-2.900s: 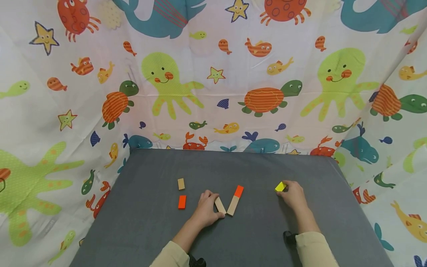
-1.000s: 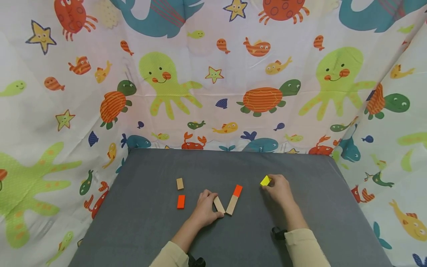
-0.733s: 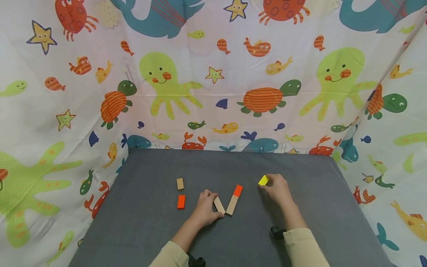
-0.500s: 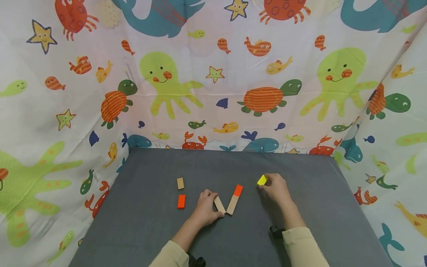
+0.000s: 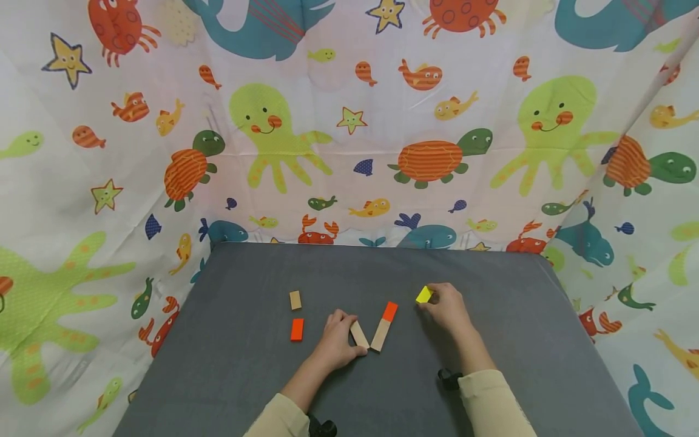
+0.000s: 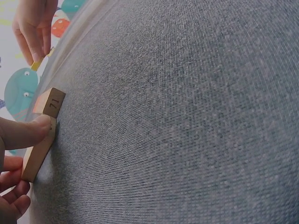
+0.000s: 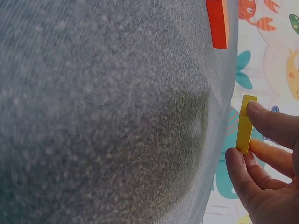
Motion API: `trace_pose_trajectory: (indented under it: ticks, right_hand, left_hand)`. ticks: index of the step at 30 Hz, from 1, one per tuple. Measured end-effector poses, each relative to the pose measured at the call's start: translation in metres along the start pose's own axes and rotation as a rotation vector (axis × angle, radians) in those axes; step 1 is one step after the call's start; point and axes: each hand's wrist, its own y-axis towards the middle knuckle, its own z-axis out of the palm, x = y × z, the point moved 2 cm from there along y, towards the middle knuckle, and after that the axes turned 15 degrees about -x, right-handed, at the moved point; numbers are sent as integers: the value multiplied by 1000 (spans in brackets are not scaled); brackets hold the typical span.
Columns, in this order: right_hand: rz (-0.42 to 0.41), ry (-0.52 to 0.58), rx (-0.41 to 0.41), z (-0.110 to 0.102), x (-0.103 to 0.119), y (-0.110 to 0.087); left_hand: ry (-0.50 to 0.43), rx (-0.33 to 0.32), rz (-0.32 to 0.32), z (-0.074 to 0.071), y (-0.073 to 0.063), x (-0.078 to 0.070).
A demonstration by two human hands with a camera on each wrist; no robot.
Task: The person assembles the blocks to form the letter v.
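Note:
My left hand point(image 5: 335, 343) pinches a plain wooden block point(image 5: 358, 335) lying on the grey cloth, thumb at its near end and fingers at the other, as the left wrist view shows. Its near end meets a second wooden block point(image 5: 380, 336), so the two form a V. An orange block point(image 5: 390, 311) continues the second one's far end. To the right, my right hand point(image 5: 450, 309) holds a small yellow block point(image 5: 423, 295) between thumb and fingertips, raised above the cloth. In the right wrist view the yellow block point(image 7: 245, 126) shows a narrow side.
Left of the V lie another orange block point(image 5: 297, 330) and a short wooden block point(image 5: 295, 300), apart from each other. The grey-covered table point(image 5: 246, 376) ends at a curtain point(image 5: 338, 145) printed with sea animals.
My right hand has carried the yellow block leftward and slightly away from me, closer to the V. My left hand and the other blocks have stayed in place.

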Motion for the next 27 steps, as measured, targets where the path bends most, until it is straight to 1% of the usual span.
trace_pose_trajectory:
  ticks: [6, 16, 19, 27]
  right_hand:
    - [-46, -5, -21, 3, 3, 0]
    - [-31, 19, 7, 6, 11, -1]
    - [-32, 11, 11, 8, 12, -1]
    - [-61, 13, 0, 12, 14, 1]
  left_hand:
    - [-7, 1, 7, -2, -1, -1]
    - [-10, -2, -4, -1, -2, 1]
    - [-13, -4, -4, -1, -2, 1]
    - [-13, -10, -5, 1, -2, 2]
